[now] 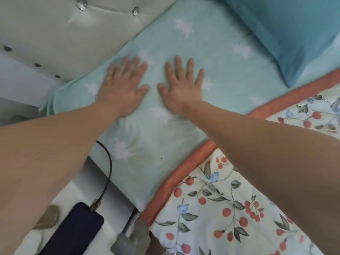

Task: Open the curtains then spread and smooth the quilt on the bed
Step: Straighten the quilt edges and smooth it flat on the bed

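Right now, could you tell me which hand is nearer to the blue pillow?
Right. The right hand lies flat on the green sheet closer to the blue pillow; the left hand lies beyond it, toward the headboard.

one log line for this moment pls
left hand flat on mint sheet | right hand flat beside it, apart | quilt edge below right forearm | blue pillow upper right

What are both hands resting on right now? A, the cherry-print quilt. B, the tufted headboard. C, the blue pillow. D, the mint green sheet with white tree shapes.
D: the left hand and right hand lie flat with fingers spread on the mint green sheet, clear of the cherry-print quilt, the blue pillow and the tufted headboard.
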Demonstrator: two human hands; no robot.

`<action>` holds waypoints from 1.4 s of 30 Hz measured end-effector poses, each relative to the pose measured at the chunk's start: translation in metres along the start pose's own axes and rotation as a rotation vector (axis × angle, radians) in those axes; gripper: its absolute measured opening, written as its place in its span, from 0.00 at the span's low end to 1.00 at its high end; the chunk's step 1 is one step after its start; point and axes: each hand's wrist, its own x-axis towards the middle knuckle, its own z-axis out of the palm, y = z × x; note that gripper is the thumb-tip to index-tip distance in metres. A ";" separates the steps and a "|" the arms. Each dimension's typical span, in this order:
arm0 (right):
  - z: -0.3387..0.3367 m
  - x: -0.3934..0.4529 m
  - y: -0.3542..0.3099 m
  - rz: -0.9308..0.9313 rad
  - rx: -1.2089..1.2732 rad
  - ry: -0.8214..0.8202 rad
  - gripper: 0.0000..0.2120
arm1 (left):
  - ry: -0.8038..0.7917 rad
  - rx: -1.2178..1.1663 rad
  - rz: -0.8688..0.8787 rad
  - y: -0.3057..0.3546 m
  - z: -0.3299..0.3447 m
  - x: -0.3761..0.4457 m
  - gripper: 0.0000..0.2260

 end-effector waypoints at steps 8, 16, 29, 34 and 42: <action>-0.036 -0.062 0.093 -0.156 0.168 0.071 0.32 | -0.137 0.039 -0.276 -0.016 -0.020 -0.058 0.36; -0.006 -0.114 0.114 0.139 0.057 -0.099 0.49 | 0.019 -0.028 -0.112 0.106 -0.055 0.019 0.37; -0.022 -0.219 0.146 -0.200 0.018 0.103 0.24 | -0.052 -0.048 0.075 0.182 0.038 -0.113 0.32; -0.008 -0.195 0.077 -0.013 0.044 -0.096 0.36 | -0.091 -0.060 -0.139 0.178 0.057 -0.222 0.34; 0.041 -0.275 0.007 -0.247 -0.101 -0.357 0.35 | -0.372 -0.329 -0.602 0.220 0.054 -0.303 0.42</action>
